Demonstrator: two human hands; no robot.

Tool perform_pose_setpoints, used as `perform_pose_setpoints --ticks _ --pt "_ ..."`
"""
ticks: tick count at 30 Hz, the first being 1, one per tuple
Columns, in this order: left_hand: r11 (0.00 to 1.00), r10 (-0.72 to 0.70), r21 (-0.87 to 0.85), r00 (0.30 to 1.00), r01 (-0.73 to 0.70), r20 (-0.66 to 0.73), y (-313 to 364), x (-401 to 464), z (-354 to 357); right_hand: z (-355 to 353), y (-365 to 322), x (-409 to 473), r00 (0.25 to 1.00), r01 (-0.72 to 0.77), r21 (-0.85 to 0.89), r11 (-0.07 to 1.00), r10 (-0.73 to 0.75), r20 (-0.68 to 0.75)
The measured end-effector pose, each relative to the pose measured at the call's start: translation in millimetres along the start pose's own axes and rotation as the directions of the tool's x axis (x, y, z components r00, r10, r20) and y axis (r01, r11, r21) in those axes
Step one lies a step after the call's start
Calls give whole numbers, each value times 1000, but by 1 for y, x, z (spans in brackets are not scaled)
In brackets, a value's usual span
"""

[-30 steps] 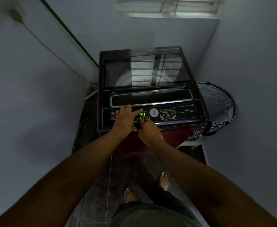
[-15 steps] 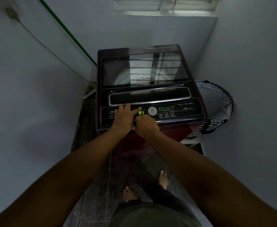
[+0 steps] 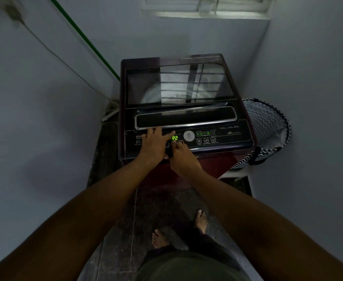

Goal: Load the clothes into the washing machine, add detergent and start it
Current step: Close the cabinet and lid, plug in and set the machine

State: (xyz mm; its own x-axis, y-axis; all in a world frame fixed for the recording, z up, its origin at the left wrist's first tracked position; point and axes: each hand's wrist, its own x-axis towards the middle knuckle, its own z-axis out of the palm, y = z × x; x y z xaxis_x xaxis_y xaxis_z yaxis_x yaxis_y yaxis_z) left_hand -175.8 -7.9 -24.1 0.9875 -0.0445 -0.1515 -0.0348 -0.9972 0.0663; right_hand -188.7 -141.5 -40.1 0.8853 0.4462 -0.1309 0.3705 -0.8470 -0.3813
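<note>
A dark maroon top-loading washing machine (image 3: 239, 110) stands ahead of me with its glass lid (image 3: 178, 84) closed. The front control panel (image 3: 227, 136) is lit, and the green display (image 3: 174, 138) reads P2. My left hand (image 3: 153, 144) lies flat on the left of the panel, fingers spread. My right hand (image 3: 181, 157) is beside it, one finger pressed on a button just below the display. Neither hand holds anything. No clothes or detergent show.
A black-and-white zigzag laundry basket (image 3: 268, 122) stands at the machine's right, against the wall. Grey walls close in on both sides. A green pipe (image 3: 85, 39) runs down the left wall. My bare feet (image 3: 160, 238) stand on the dark tiled floor.
The display has switched from P1 to P2. My right hand stays at the buttons under the display; my left hand has kept its place on the panel.
</note>
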Motion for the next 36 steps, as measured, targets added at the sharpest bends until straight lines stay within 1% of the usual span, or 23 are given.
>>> perform_pose_setpoints --ticks 2,5,9,13,16,20,22,26,30,32,34,36 --pt "1000 -3 -3 1000 3 2 1 -1 0 1 1 3 1000 15 5 1000 -15 7" --pt "1000 -7 -11 1000 7 6 2 -1 -1 -2 1 13 998 -2 30 1000 0 70" --pt "1000 -5 -25 1000 5 2 2 -2 -1 -23 -4 16 995 1 107 994 -11 95" --pt "1000 -3 -24 1000 3 3 1 -2 -1 -7 -1 11 997 -31 77 997 26 67" --pt "1000 -7 -21 1000 8 1 1 -1 -1 8 5 2 1000 -8 35 999 8 11" --pt "1000 -9 -14 1000 9 0 2 -2 0 8 6 0 1000 -14 19 1000 14 3" --pt "1000 -9 -10 1000 9 -2 2 -1 1 10 9 7 999 -18 15 1000 18 36" --pt "1000 -9 -4 1000 9 7 2 -1 0 -11 4 12 997 6 74 997 -12 80" --pt "1000 -8 -11 1000 8 4 2 -2 -1 -10 3 13 998 -19 133 991 12 59" --pt "1000 -4 -10 1000 4 -4 2 -3 -1 4 5 7 999 8 91 996 -11 35" --pt "1000 -7 -16 1000 7 -10 3 -3 0 11 7 -1 1000 1 27 1000 -1 13" --pt "1000 -12 -19 1000 11 -24 2 -2 1 12 7 -8 1000 9 -2 1000 -9 0"
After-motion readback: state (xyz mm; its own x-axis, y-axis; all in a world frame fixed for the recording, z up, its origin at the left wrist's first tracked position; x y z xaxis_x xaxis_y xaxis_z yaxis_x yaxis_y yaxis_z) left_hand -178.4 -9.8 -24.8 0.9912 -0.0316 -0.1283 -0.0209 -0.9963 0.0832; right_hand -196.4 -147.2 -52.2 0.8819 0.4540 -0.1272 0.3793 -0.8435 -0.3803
